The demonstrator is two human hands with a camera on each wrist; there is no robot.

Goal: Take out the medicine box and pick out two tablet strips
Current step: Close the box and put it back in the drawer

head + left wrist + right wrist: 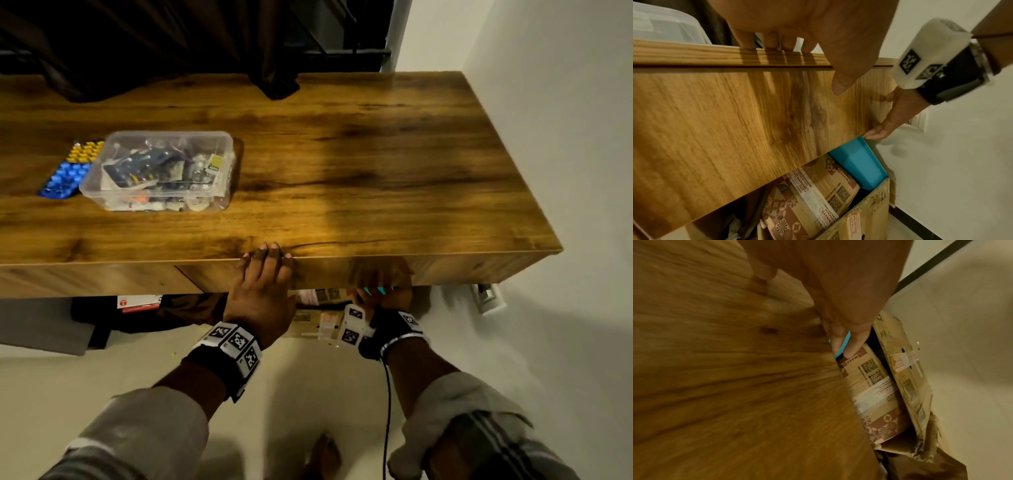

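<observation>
The clear plastic medicine box (161, 171), full of packets, stands on the wooden table top (376, 154) at the left; its corner also shows in the left wrist view (663, 27). Two tablet strips lie beside it: a yellow one (84, 150) and a blue one (65, 180). My left hand (263, 274) lies against the table's front with straight fingers (772, 39) reaching over the top edge. My right hand (380, 287) is flat on the drawer front (735, 113), thumb on the wood, fingers (846, 344) down at its lower edge. It is blurred.
Under the table stands a torn cardboard carton (869, 211) with a patterned box (869, 378) and a teal object (859, 162) inside. A dark bag (102, 315) sits on the floor at the left. A wall socket (488, 298) and a dark curtain (171, 44) are near.
</observation>
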